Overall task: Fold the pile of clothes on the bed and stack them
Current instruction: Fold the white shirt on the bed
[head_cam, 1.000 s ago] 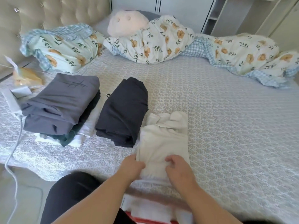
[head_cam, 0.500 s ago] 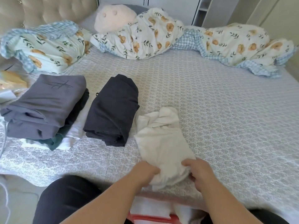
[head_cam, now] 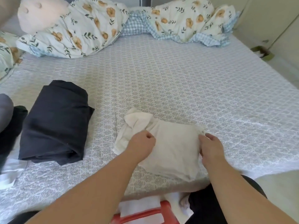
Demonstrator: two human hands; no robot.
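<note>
Cream garment (head_cam: pixel 174 151) sits at the near edge of the bed (head_cam: pixel 194 88), folded down to a rough rectangle, its near corner hanging slightly over the mattress edge. Left hand (head_cam: pixel 140 145) curled, pinching the cloth near its left end; right hand (head_cam: pixel 210 147) clamps the right edge, fingers wrapped over it. Risk 1: loose crumpled flap sticking out far-left of the left hand isn't tucked, so any lift probably lets it flop open and undo the fold. Risk 2: grip is on the two ends only, middle unsupported, so thin fabric will likely sag and the layers slide apart in transit. Risk 3: that overhanging corner means a tug toward the body could drag the piece off the bed. Dark folded garment (head_cam: pixel 56 123) lies well apart to the left, the stack (head_cam: pixel 8 126) only partly in frame at the left border; carrying across could clip the dark one and skew it. Tuck flap first, I'd say.
</note>
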